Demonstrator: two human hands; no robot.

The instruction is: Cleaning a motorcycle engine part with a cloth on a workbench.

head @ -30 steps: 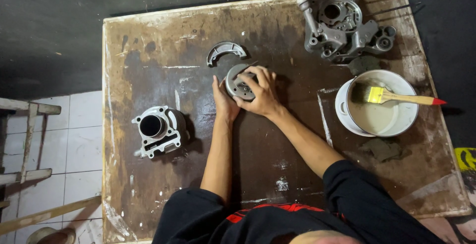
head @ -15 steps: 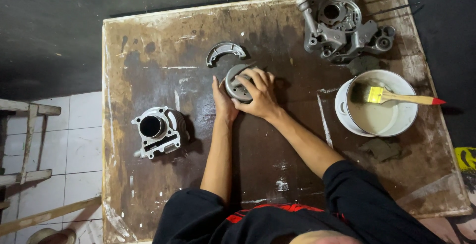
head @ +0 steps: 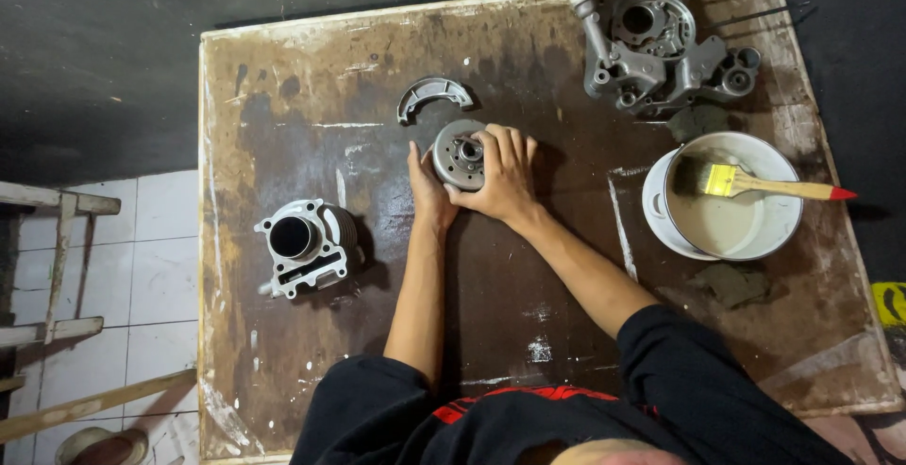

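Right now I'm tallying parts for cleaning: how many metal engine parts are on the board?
4: round disc-shaped part between both hands at centre, curved shoe just above it, cylinder block at left, crankcase at top right. Others may lie hidden.

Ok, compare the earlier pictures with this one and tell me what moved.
Very little. The right hand has shifted slightly on the round metal part, fingers over its right edge, while the left hand still braces its left side. Neither hand let go. The curved shoe piece, cylinder block, engine casing and bowl with the brush lie as before.
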